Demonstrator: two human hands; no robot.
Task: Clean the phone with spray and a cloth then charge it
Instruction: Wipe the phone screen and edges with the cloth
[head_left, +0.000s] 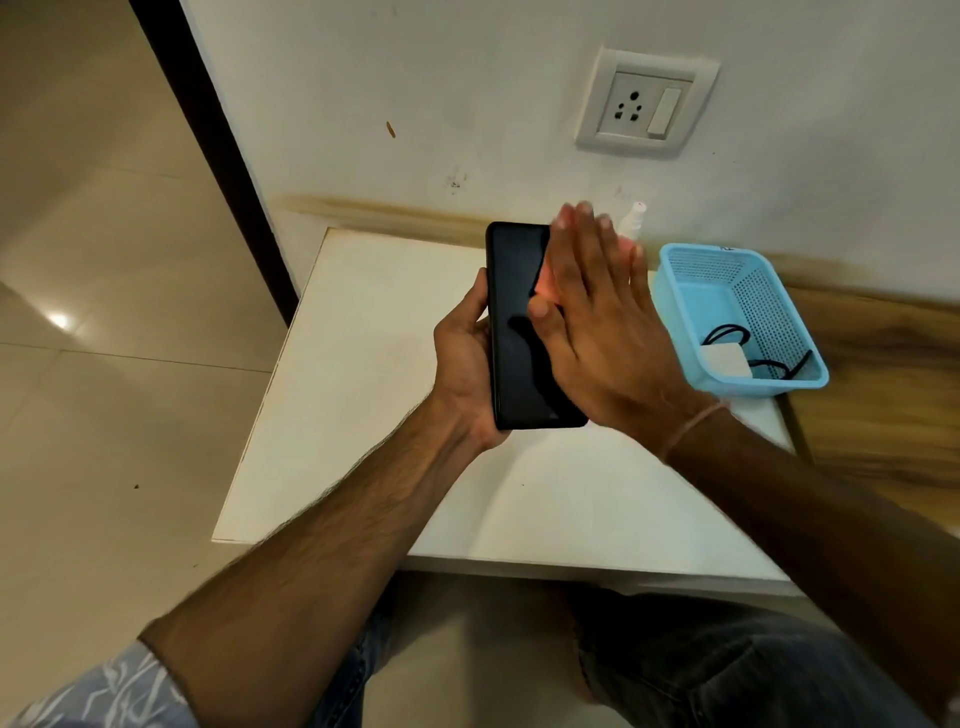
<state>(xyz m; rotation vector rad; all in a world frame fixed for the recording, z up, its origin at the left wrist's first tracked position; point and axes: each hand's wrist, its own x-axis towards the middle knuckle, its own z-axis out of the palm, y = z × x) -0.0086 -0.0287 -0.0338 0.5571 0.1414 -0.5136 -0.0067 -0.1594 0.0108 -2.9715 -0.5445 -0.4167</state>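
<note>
The person is holding the phone upright above the white table, with the left hand gripping it from behind, thumb curling round the left edge. The right hand is lying flat against the right part of the dark screen, its fingers straight and together, curling round nothing. A small reddish patch is showing between that palm and the glass; it may be the cloth, but too little is peeking out to tell. The spray bottle is standing at the back of the table against the wall, mostly hidden behind the right fingers, with no hand on it. By the look of things, the wiping stage is going on, and whether the spraying is already finished cannot be read from the screen, which is showing no visible droplets. Charging is not yet started: the white charger and its black cable are lying in the blue basket on the right of the table, and the wall socket above is sitting with nothing plugged in.
</note>
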